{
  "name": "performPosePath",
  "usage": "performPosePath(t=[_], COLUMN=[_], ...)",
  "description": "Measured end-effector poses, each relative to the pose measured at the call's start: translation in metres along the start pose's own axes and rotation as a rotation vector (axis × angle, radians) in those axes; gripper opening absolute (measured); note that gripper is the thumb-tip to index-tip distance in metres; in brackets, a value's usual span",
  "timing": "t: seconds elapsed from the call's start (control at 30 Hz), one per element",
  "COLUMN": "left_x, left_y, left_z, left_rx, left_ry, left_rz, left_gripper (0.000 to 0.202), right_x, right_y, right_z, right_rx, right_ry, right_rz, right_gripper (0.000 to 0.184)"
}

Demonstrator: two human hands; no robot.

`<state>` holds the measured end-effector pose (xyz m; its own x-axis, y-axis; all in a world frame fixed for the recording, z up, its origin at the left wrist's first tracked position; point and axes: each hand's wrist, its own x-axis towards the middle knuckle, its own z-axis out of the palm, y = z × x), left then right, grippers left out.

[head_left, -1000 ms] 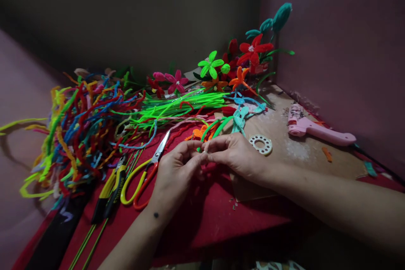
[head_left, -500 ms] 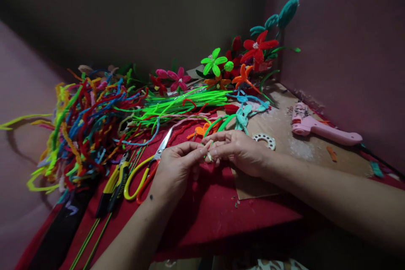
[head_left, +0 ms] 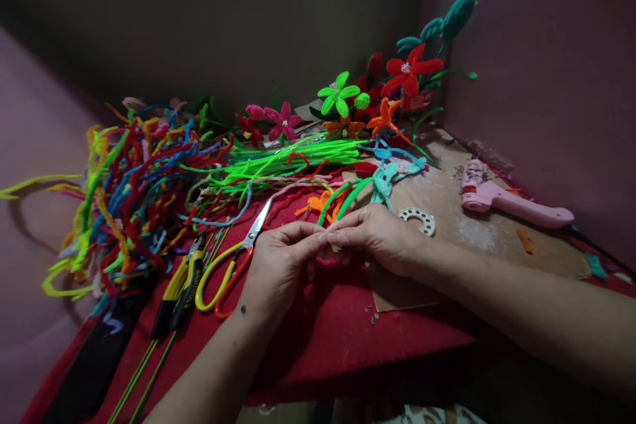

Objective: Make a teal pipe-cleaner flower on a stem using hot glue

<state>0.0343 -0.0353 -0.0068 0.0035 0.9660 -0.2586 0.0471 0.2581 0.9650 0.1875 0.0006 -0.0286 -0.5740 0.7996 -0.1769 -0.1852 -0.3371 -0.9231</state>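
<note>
My left hand (head_left: 284, 255) and my right hand (head_left: 378, 236) meet above the red cloth, thumbs and forefingers pinched together tip to tip. Between them is a small cream-coloured piece (head_left: 336, 248); only its pale end shows below the fingers, and its kind cannot be made out. Just beyond the fingertips lie an orange fuzzy flower (head_left: 318, 203) and bent green pipe cleaners (head_left: 354, 195). Scissors (head_left: 251, 238) with a yellow and a red handle lie beside my left hand, blades apart. A white ring with holes (head_left: 426, 220) rests behind my right wrist.
Yellow-and-black pliers (head_left: 181, 291) and thin green wires (head_left: 149, 371) lie at left, near a heap of coloured pipe cleaners (head_left: 134, 192). Green pipe cleaners (head_left: 298, 158) and fuzzy flowers (head_left: 340, 94) stretch across the back. A pink glue gun (head_left: 511, 199) lies on brown cardboard (head_left: 489, 252) by the wall.
My fingertips have closed in on the cream-coloured piece, which shows less than before. Both hands stay in nearly the same place; the view has shifted slightly.
</note>
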Motion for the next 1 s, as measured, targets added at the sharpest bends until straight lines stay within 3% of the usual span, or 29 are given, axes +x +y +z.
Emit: performPosePath(t=[0.17,0.47,0.7,0.9,1.0], left_x=[0.000,0.008,0.002,-0.002,-0.003], left_y=[-0.001,-0.013,-0.004,-0.002,-0.003], left_z=[-0.002,-0.004,-0.003,0.000,0.001], left_rx=[-0.017,-0.146,-0.102,0.038,0.011], left_ry=[-0.030,-0.110,-0.106,-0.011,-0.035], left_rz=[0.002,0.031,0.038,0.098,0.074], left_gripper=[0.015,0.012,0.018,0.021,0.023], right_x=[0.004,0.004,0.005,0.003,0.002], right_y=[0.004,0.005,0.004,0.003,0.003], right_z=[-0.002,-0.002,-0.002,-0.001,-0.002], right_rx=[0.104,0.081,0.097,0.058,-0.008], right_ry=[-0.001,0.033,0.088,0.083,0.067], right_rz=[0.035,0.058,-0.009,-0.006,-0.015], right_gripper=[0.014,0.011,0.006,0.009,0.008])
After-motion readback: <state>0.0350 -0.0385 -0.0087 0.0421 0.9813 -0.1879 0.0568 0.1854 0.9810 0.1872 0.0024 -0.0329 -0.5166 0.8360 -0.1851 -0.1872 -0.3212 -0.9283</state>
